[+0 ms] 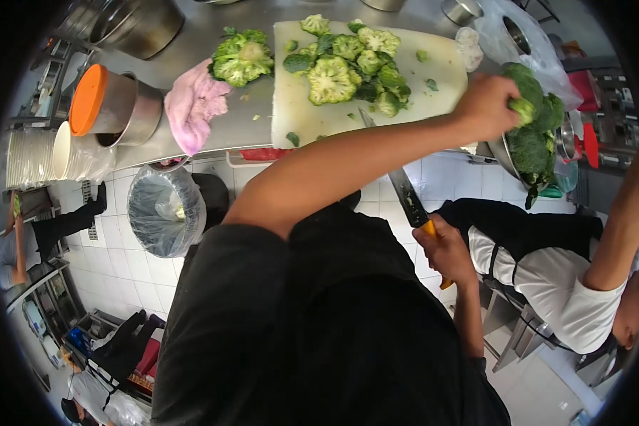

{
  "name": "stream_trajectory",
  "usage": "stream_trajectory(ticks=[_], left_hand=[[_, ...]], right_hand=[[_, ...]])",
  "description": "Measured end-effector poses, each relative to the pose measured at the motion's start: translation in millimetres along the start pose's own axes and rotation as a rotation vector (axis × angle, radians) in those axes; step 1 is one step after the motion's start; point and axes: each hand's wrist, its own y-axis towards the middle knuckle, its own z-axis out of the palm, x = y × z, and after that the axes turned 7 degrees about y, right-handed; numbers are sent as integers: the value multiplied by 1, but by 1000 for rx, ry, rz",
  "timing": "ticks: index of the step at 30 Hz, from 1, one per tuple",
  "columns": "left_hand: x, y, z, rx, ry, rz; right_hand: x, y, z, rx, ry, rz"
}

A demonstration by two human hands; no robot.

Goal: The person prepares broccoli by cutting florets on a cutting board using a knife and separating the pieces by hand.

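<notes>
Head view has the left hand (pixel 486 106) reaching across to the far right of the counter (pixel 252 131), its fingers curled closed at the pale stem (pixel 523 111) of a broccoli head, right against the fingertips. More dark green broccoli (pixel 529 149) sits just beyond and below them, in a metal bowl (pixel 503 153). Lower down, I see the right hand (pixel 446 250) wrapped firmly round the knife (pixel 408 199), blade passing beneath the left forearm. Cut florets (pixel 334 79) lie on the cutting board (pixel 437 60), well apart from both hands.
</notes>
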Motion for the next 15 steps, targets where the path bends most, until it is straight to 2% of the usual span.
stream_trajectory(ticks=[2,4,6,8,9,12,15], left_hand=[[-12,22,54,-11,63,143],[-29,53,125,148,79,81],[-29,66,172,135,151,116],[-26,71,200,247,228,171],[-24,72,208,300,270,195],[-17,57,222,190,366,331],[-36,30,188,201,259,378]], right_hand=[[-9,2,-7,-7,12,-42],[-20,5,-19,-24,-15,-83],[-18,5,-27,-29,-1,-43],[-22,6,-35,-25,-9,-23],[-24,7,-39,-35,-7,-48],[-27,14,-48,-26,-5,-120],[-27,19,-52,16,9,-129]])
